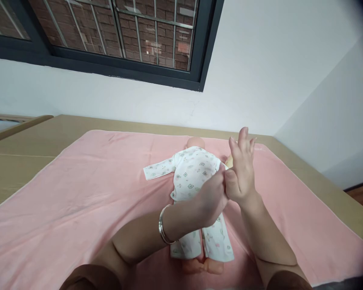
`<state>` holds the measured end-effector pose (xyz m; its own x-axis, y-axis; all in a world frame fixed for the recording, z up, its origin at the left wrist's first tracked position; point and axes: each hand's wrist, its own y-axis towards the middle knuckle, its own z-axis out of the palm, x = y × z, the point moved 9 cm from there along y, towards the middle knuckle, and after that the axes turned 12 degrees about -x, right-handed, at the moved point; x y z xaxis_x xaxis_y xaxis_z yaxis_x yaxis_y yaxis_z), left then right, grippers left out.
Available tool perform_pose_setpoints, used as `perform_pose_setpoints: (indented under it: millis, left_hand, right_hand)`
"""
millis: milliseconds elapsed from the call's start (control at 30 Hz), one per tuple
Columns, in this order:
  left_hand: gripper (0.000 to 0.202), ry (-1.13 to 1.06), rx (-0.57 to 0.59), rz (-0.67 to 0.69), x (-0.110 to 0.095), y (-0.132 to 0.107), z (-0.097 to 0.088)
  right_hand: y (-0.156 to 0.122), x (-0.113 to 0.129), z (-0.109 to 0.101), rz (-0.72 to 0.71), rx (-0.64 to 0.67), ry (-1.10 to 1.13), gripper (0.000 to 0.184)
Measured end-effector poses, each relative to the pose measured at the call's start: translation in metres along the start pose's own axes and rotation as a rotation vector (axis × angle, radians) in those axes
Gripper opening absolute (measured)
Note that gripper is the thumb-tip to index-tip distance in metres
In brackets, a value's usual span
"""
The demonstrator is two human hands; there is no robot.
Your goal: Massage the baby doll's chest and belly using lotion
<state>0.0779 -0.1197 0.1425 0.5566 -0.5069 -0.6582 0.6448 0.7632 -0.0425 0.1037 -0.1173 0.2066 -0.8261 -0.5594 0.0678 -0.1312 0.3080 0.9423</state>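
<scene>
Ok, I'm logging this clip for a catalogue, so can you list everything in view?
doll: one, peach, lying mid-blanket, head toward the wall
suit: one, white with small prints, on the doll
blanket: one, pink, spread over the table
table: one, tan, against the wall
window: one, dark frame with metal bars, top left, brick outside
wall: white, behind the table and at right
bracelet: one, silver, on the left wrist
sleeves: two, brown, bottom edge
left hand: closed on the suit at the doll's side
right hand: fingers spread upward, thumb beside the left hand
</scene>
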Motion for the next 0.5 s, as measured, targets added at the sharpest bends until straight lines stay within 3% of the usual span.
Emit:
perform_pose_setpoints:
  millis: [100, 267, 333, 433, 500]
  left_hand:
    - [0.054, -0.007, 0.053, -0.034, -0.023, -0.005, 0.003]
    - [0.062, 0.037, -0.121, 0.035, -0.069, -0.010, -0.023]
    - [0.064, 0.045, -0.140, 0.108, -0.083, -0.009, -0.030]
    - [0.065, -0.001, -0.123, 0.220, -0.093, -0.002, -0.035]
    - [0.065, -0.016, -0.104, 0.231, -0.087, 0.006, -0.035]
  right_hand:
    - [-0.006, 0.006, 0.015, -0.046, 0.071, -0.022, 0.060]
    - [-0.028, 0.058, 0.038, -0.168, 0.189, 0.094, 0.073]
    - [-0.038, 0.080, 0.040, -0.213, 0.193, 0.160, 0.081]
    - [-0.050, 0.104, 0.036, -0.318, 0.171, 0.217, 0.075]
    - [-0.053, 0.110, 0.031, -0.385, 0.132, 0.219, 0.063]
